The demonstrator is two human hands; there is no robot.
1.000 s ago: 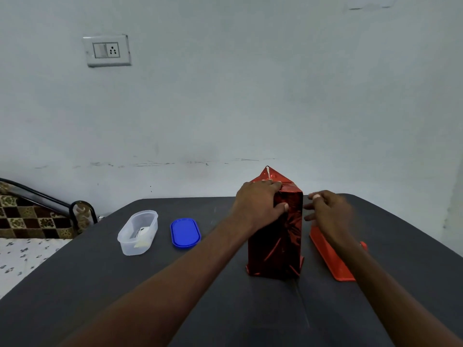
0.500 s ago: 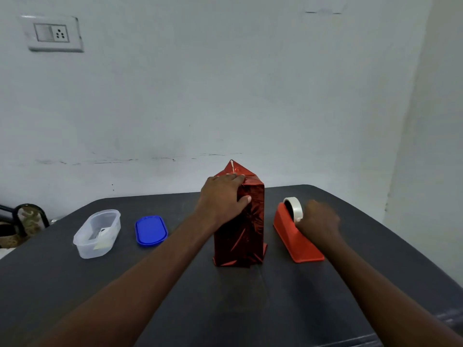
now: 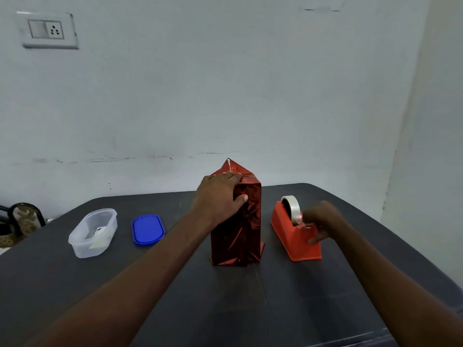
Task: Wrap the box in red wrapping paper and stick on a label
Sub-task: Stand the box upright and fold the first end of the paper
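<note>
Since half a second ago the right hand (image 3: 322, 221) has slid to the near end of the orange tape dispenser (image 3: 294, 236), fingers curled at its cutter; whether they pinch tape I cannot tell. Left hand (image 3: 218, 199) stays clasped on the upright box in red wrapping paper (image 3: 238, 221). Left of those fingers lie a blue lid (image 3: 147, 229) and a clear plastic container (image 3: 93, 232) on the dark table (image 3: 225, 296).
</note>
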